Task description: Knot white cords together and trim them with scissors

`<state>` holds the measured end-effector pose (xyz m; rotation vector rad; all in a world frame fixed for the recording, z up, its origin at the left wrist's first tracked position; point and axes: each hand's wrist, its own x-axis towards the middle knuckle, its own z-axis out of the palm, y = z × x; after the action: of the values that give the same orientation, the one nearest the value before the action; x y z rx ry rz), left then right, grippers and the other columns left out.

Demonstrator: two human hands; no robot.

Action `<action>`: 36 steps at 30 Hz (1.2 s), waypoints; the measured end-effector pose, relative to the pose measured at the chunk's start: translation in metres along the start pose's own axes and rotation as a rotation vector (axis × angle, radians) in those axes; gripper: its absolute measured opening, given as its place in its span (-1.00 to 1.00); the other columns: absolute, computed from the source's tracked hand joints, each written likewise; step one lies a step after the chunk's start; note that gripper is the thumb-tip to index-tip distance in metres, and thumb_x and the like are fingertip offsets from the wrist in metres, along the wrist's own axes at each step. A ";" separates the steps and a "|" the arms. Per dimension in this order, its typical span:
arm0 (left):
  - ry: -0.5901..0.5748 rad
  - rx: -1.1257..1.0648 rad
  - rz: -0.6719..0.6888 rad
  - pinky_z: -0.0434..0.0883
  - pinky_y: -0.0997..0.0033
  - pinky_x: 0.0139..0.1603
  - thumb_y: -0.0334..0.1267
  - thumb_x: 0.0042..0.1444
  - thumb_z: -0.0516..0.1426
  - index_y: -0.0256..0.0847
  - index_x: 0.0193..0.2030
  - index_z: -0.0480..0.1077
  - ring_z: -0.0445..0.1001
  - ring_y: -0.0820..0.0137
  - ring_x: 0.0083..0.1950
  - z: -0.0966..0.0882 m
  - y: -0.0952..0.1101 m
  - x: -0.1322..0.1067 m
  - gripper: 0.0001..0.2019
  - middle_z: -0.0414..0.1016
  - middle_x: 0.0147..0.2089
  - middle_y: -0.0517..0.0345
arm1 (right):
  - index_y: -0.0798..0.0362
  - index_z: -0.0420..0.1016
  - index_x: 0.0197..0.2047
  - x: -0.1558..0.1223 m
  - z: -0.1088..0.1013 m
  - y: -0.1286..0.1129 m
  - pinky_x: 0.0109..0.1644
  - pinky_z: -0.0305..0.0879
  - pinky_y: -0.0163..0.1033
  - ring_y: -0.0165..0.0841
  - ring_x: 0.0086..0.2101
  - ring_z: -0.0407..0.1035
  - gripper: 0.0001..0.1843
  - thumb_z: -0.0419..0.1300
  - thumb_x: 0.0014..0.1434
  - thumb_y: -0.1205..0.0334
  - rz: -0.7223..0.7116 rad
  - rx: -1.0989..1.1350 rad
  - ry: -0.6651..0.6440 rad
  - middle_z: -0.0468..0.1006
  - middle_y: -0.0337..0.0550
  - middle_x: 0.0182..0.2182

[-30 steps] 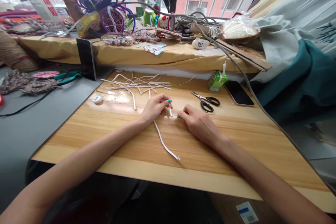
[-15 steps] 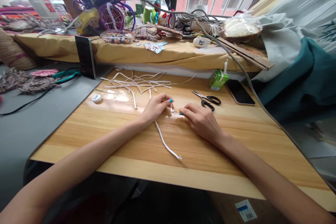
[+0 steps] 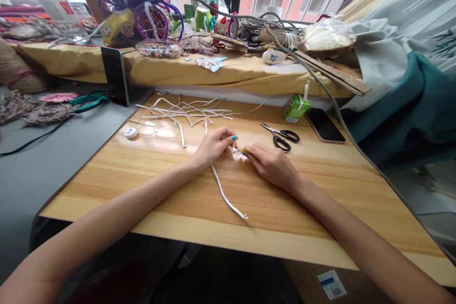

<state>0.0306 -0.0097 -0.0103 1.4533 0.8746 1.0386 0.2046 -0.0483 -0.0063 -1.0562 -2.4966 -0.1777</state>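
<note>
My left hand [image 3: 218,145] is closed, its thumb and index finger pinching the end of a white cord [image 3: 224,192]. A small white knotted bit sticks out below those fingertips. One length of the cord runs under the hand and lies across the wooden table towards me, ending in a small knot. My right hand [image 3: 272,164] is also closed, gripping a thin golden-yellow tool [image 3: 242,150] that looks like a fine hook or needle. The tool's tip points left and meets the white bit at my left fingertips. My palm and fingers hide most of the tool.
Black-handled scissors [image 3: 285,136] lie beyond my right hand, with a green drink carton [image 3: 296,108] and a phone [image 3: 326,125] farther right. Loose white strips [image 3: 185,113] and a small white round container [image 3: 130,133] are at the back left. A cluttered ledge [image 3: 242,73] borders the table.
The right hand has shifted slightly, and more of the yellow tool shows against the white bit. The left hand and the cord have moved slightly to the right.
</note>
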 end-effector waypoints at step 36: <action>-0.180 0.006 -0.007 0.25 0.57 -0.39 -0.41 0.07 -0.02 -0.26 -0.39 0.17 0.34 0.58 -0.48 0.000 0.000 -0.004 -0.96 0.30 -0.54 0.30 | 0.13 0.33 -0.35 0.003 0.001 -0.005 -0.30 0.15 -0.31 -0.35 -0.40 0.23 -0.82 -0.05 0.17 0.28 0.066 0.044 -0.012 0.38 -0.08 -0.42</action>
<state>0.0294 -0.0132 -0.0107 1.5215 0.7535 0.8853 0.1992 -0.0498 -0.0058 -1.1234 -2.4606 -0.0965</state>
